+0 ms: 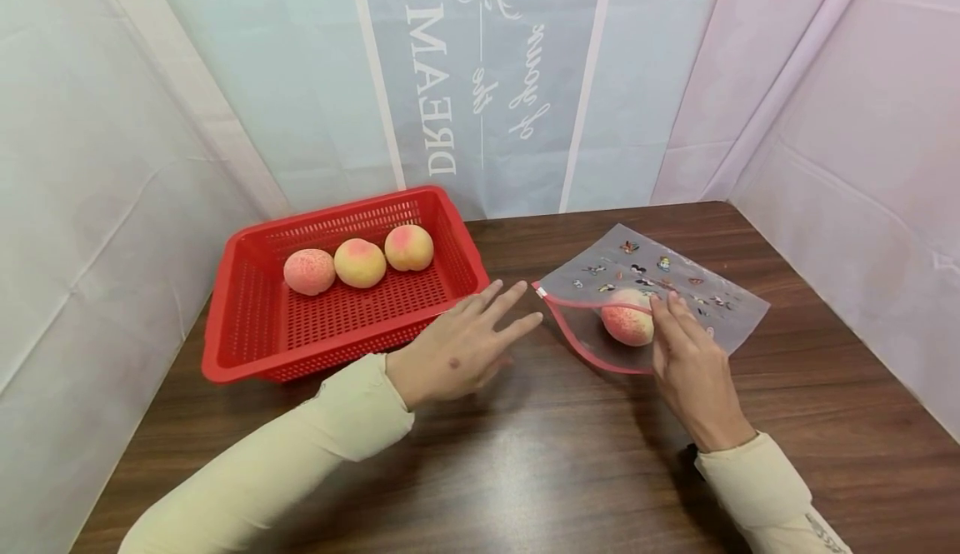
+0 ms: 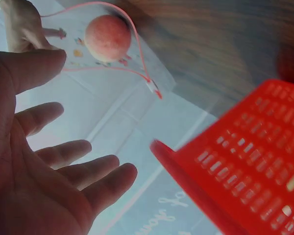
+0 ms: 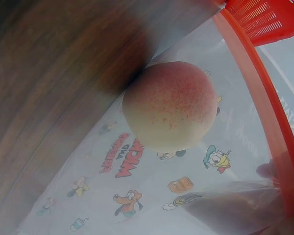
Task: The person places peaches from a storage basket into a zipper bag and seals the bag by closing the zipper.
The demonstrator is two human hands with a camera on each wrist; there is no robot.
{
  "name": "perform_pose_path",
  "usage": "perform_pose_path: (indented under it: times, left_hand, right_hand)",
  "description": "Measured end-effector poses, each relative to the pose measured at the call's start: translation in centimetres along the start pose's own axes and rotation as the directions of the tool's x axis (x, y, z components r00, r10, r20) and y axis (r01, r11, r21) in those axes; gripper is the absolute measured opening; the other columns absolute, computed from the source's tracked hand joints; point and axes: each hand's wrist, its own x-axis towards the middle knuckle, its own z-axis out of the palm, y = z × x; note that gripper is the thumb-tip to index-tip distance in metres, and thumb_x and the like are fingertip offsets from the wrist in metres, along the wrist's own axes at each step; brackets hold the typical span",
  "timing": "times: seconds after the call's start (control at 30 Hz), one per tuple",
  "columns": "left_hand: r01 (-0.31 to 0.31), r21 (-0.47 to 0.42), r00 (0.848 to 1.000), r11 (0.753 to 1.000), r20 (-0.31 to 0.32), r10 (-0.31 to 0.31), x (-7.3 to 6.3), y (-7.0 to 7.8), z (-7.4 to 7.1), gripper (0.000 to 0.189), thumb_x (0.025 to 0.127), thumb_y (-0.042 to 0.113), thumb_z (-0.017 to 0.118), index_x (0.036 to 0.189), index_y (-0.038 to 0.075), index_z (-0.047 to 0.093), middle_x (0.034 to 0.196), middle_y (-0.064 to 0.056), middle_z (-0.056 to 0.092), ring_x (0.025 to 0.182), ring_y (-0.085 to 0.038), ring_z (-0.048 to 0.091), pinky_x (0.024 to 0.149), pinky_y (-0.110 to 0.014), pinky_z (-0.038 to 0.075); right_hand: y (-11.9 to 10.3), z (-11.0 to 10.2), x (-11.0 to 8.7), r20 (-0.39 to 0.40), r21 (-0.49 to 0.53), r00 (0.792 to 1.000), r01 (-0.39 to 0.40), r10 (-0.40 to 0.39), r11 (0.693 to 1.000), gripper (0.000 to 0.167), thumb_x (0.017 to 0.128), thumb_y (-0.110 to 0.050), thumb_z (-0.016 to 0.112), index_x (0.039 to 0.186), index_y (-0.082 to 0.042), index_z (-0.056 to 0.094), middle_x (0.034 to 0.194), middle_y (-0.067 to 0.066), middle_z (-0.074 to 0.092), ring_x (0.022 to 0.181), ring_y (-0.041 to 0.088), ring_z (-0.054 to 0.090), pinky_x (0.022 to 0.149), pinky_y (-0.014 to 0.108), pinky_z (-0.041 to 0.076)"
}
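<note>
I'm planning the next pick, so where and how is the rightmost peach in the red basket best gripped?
Probably from above, round the middle of the rightmost peach, thumb on its near side, where the floor of the red basket is bare, fingers opposite. It is round and its top is uncovered, while the neighbouring peach crowds its left.

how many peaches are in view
4. In the head view, the red basket holds three: left peach, middle peach and right peach. The fourth peach is inside the clear bag.
</note>
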Motion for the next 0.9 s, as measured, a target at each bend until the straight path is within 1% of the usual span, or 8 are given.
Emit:
perform_pose_path:
  times: [0.17, 0.37, 0.6, 0.77, 0.9]
  left_hand:
    - [0.013, 0.007, 1.0, 1.0, -0.025, -0.012, -0.5, -0.9, -0.3, 0.063, 0.092, 0.023, 0.072, 0.148, 0.012, 0.046, 0.156, -0.023, 0.033, 0.138, -0.046, 0.039, 0.108, -0.05, 0.041]
    - [0.04, 0.029, 0.999, 0.999, -0.008, -0.04, -1.1, -1.5, -1.1, 0.063, 0.093, 0.023, 0.07, 0.15, 0.012, 0.044, 0.158, -0.023, 0.03, 0.139, -0.045, 0.037, 0.108, -0.05, 0.041]
    - [0.062, 0.025, 0.998, 0.998, -0.001, -0.062, -1.8, -2.5, -1.6, 0.062, 0.094, 0.024, 0.069, 0.15, 0.01, 0.044, 0.159, -0.023, 0.027, 0.142, -0.045, 0.034, 0.111, -0.05, 0.036]
    - [0.066, 0.039, 0.998, 0.997, -0.009, -0.066, -2.0, -3.0, -2.1, 0.064, 0.094, 0.024, 0.07, 0.15, 0.01, 0.043, 0.159, -0.023, 0.027, 0.14, -0.045, 0.036, 0.112, -0.049, 0.036]
    - [0.061, 0.053, 0.998, 0.997, -0.007, -0.061, -2.0, -3.3, -2.5, 0.065, 0.093, 0.025, 0.071, 0.15, 0.01, 0.043, 0.159, -0.024, 0.027, 0.139, -0.045, 0.038, 0.111, -0.048, 0.037]
  right_hand:
    - [-0.1, -0.1, -0.1, 0.002, 0.006, 1.0, -0.013, 0.013, 1.0, 0.042, 0.082, 0.012, 0.067, 0.124, 0.006, 0.066, 0.124, 0.031, 0.062, 0.112, 0.047, 0.062, 0.081, 0.071, 0.046]
    - [-0.1, -0.1, -0.1, 0.011, 0.002, 1.0, -0.014, 0.014, 1.0, 0.042, 0.083, 0.012, 0.066, 0.125, 0.006, 0.065, 0.125, 0.031, 0.061, 0.112, 0.047, 0.062, 0.081, 0.071, 0.046]
    - [-0.1, -0.2, -0.1, 0.012, -0.001, 1.0, -0.011, 0.011, 1.0, 0.042, 0.083, 0.013, 0.066, 0.125, 0.006, 0.065, 0.125, 0.031, 0.061, 0.112, 0.047, 0.062, 0.081, 0.071, 0.047]
    - [-0.1, -0.2, -0.1, 0.005, -0.001, 1.0, -0.006, 0.006, 1.0, 0.042, 0.083, 0.012, 0.066, 0.124, 0.006, 0.066, 0.125, 0.031, 0.061, 0.112, 0.047, 0.062, 0.082, 0.07, 0.047]
    - [-0.1, -0.1, -0.2, 0.003, -0.001, 1.0, -0.006, 0.006, 1.0, 0.042, 0.082, 0.012, 0.067, 0.123, 0.007, 0.066, 0.124, 0.031, 0.061, 0.111, 0.047, 0.062, 0.082, 0.069, 0.047]
